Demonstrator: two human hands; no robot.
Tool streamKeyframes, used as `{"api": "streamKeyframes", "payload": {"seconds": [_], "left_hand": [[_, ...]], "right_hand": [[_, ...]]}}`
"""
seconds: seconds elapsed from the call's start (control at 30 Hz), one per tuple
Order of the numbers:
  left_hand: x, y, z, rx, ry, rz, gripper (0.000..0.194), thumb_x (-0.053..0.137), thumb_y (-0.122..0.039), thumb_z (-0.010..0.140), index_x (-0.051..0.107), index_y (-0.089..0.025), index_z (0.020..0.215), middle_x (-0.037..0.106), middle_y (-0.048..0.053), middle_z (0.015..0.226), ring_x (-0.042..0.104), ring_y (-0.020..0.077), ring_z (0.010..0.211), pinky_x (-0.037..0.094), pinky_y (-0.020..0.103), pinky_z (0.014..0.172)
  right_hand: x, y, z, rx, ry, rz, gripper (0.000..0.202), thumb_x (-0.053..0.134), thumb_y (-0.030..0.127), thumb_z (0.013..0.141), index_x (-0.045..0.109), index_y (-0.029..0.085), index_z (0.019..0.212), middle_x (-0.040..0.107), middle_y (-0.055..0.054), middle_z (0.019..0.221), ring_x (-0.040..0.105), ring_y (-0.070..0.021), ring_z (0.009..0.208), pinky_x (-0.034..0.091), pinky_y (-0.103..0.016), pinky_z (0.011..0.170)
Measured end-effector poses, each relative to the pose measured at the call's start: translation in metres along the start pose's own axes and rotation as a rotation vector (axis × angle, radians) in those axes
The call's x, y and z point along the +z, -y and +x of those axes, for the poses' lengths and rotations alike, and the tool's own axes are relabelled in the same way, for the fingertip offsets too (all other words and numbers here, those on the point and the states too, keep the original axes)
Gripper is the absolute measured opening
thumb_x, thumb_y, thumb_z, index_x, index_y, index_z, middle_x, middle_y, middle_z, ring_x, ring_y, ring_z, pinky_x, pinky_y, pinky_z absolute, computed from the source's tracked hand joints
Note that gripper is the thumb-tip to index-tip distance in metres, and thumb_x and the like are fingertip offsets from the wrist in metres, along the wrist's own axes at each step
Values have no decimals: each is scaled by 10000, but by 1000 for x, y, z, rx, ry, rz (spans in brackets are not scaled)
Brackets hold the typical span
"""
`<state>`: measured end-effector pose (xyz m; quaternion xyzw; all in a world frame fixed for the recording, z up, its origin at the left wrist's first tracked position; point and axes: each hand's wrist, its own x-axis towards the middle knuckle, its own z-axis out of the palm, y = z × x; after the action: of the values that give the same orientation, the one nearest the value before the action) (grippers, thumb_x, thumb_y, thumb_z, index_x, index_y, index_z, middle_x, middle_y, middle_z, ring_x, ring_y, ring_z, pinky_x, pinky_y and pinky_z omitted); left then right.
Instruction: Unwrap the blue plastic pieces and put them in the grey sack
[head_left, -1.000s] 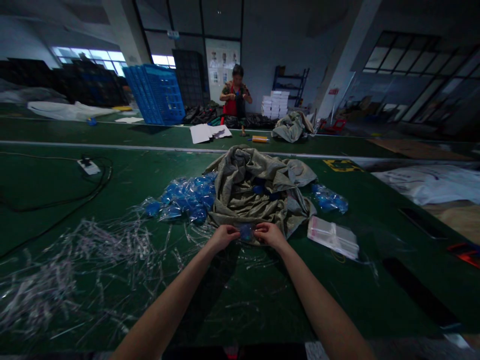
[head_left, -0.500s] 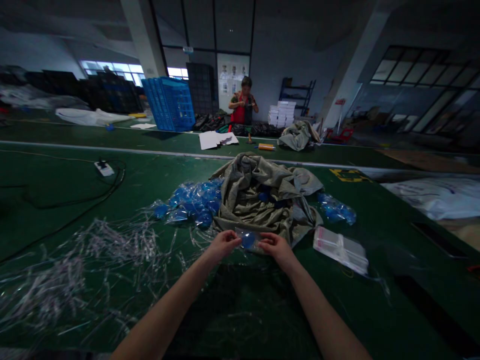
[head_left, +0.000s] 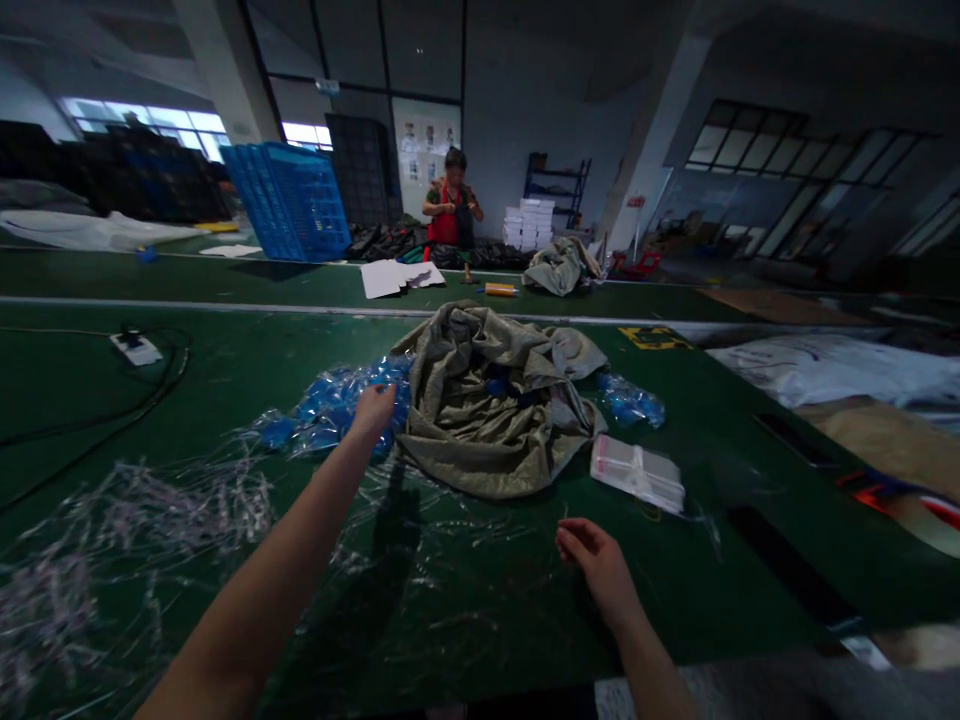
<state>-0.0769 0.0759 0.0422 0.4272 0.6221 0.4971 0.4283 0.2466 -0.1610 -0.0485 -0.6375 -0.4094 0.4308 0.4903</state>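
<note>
My left hand (head_left: 375, 408) is over the right part of a pile of blue items in clear plastic bags (head_left: 322, 412); its fingers are pinched together, and what they hold, if anything, is too small to tell. Right of the pile lies a crumpled grey-green sack (head_left: 480, 470) with blue items inside its open mouth. Nearer the table's front edge, my right hand (head_left: 592, 560) hovers with its fingers curled together, a thin clear strip possibly at the fingertips. A stack of clear bags (head_left: 637, 474) and a small bagged blue group (head_left: 631, 400) lie to the right.
Thin clear plastic strips (head_left: 187, 510) are scattered on the green table (head_left: 247, 400) at the left. A power strip (head_left: 136, 348) with cables lies behind them. Phone-like dark object (head_left: 793, 440) rests at the right. A person (head_left: 450, 205) in red stands beyond the far table, near blue crates (head_left: 289, 203).
The hands have parted from the bagged blue item they held between them. My left hand has moved left to the pile, my right hand towards the front edge. The view has shifted right.
</note>
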Motion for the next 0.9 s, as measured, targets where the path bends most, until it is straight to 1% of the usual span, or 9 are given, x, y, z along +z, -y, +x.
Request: {"api": "streamKeyframes", "payload": {"seconds": [0.1,0.2,0.27,0.33,0.43,0.53,0.63,0.77,0.9], "left_hand": [[10,25,-48,-8,130,29,392,605,-498,749,664,-130,871,614,32,592,448,130,475,274,228,443],[16,53,-103,-86,409,-57,505,533,-602,764,667,-134,898,686,59,720,333,80,398,204,225,397],[22,62,-136,-145,468,-277,532,513,-617,777,664,-135,944,712,93,842,419,84,439,297,224,428],[33,63,-163,-219,560,-528,570,473,-629,799,657,-132,1011,697,142,1019,607,162,681,442,262,580],[49,56,-191,-256,581,-741,638,411,-655,820,644,-128,1092,646,167,1169,598,270,1063,478,347,825],[55,52,-207,-254,578,-821,694,375,-690,818,613,-151,1186,564,149,1308,518,302,1195,450,411,929],[50,54,-213,-213,544,-813,675,337,-678,843,551,-215,1284,443,88,1436,479,299,1237,457,421,927],[34,65,-208,-97,456,-792,641,317,-624,883,560,-185,1282,438,87,1441,368,255,1341,338,371,1055],[8,77,-193,13,306,-806,576,313,-586,906,597,-209,1238,475,76,1415,318,209,1376,188,357,1139]], "right_hand": [[-21,-4,-14,-12,-106,-55,318,697,478,701,682,202,858,683,-51,754,627,-211,668,506,-333,661],[-27,-5,-25,-2,-144,-48,313,679,489,716,673,202,842,678,-52,745,626,-211,667,509,-329,649],[-15,-1,-27,-11,-94,-27,310,669,481,735,664,198,862,674,-54,757,625,-206,672,511,-324,649],[10,6,-27,-47,-1,-12,317,656,463,762,654,193,929,673,-56,777,628,-202,692,514,-322,668],[57,20,-26,-148,125,-8,351,624,436,802,612,196,1058,669,-82,962,635,-202,792,528,-324,702],[99,33,-26,-280,142,-89,393,642,416,794,582,202,1118,613,-95,1096,620,-191,831,529,-324,736],[125,40,-29,-344,84,-184,417,673,392,775,589,189,1129,589,-103,1067,607,-198,846,521,-321,748],[140,43,-32,-468,171,-260,137,602,276,842,668,205,938,639,-55,888,608,-184,804,493,-300,736],[144,41,-27,-558,333,-478,147,557,157,842,688,206,795,648,-51,786,613,-189,783,478,-307,761]]}}
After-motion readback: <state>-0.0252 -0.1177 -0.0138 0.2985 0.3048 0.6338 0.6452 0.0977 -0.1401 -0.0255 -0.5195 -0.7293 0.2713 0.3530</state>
